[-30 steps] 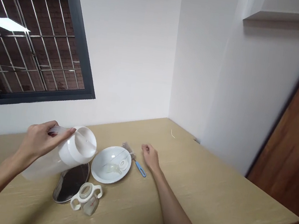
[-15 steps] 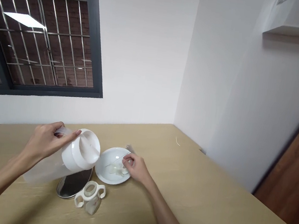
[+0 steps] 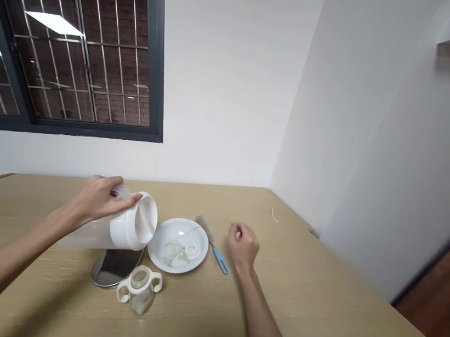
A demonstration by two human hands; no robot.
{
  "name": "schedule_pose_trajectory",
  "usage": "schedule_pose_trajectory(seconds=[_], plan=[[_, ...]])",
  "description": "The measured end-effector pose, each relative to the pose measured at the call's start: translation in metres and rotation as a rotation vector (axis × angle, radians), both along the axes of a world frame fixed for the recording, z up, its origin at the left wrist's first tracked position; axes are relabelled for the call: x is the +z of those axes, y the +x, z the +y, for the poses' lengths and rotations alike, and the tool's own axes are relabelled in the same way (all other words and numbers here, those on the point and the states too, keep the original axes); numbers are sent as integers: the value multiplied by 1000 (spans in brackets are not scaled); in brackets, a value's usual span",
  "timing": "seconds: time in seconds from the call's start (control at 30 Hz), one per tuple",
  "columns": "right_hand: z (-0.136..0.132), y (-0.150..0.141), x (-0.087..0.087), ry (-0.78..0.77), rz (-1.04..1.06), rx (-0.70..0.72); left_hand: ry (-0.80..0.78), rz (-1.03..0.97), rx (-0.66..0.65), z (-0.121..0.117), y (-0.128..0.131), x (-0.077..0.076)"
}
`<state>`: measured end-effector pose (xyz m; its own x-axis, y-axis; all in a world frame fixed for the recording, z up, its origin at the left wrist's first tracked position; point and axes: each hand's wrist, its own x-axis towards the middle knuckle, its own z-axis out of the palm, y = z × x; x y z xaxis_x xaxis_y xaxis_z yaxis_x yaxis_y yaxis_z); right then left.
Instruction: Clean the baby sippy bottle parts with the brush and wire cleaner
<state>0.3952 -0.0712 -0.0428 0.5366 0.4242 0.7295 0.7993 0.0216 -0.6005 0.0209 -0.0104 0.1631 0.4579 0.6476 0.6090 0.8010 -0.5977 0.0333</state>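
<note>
My left hand [image 3: 100, 199] grips a translucent plastic jug with a white lid [image 3: 134, 227], tipped over on its side toward a white bowl [image 3: 166, 235]. Small clear and white bottle parts [image 3: 181, 252] lie in that bowl. Beneath the jug a shiny metal tray [image 3: 114, 268] rests on the wooden table [image 3: 315, 302]. An open baby bottle with two white handles [image 3: 139, 288] stands in front of the tray. To the bowl's right my right hand [image 3: 243, 245] hovers loosely curled, close to a blue-handled brush [image 3: 214, 247], with nothing visible in its fingers.
White walls meet in a corner behind the table. A dark-framed barred window [image 3: 71, 43] fills the upper left. A small pale strand [image 3: 274, 215] lies near the table's far right corner. A brown door [image 3: 441, 291] stands at the right.
My right hand went into the bowl half a second ago and has pulled back to the right of it. The jug has tipped nearer horizontal. The view has shifted left.
</note>
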Motion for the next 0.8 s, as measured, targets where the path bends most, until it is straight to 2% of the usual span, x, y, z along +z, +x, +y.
schedule_pose_trajectory(seconds=[0.2, 0.37, 0.5, 0.63, 0.8], plan=[[-2, 42, -20, 7, 9, -228, -68, 103, -150, 4, 59, -9], [4, 53, -35, -57, 32, -328, -79, 160, -213, 6, 117, -17], [7, 56, -39, -98, 46, -363, -30, 231, -197, 15, 148, -16], [8, 56, -41, -124, 52, -362, -18, 277, -175, 27, 156, -5], [10, 55, -42, -134, 64, -361, -10, 308, -116, 36, 132, 8]])
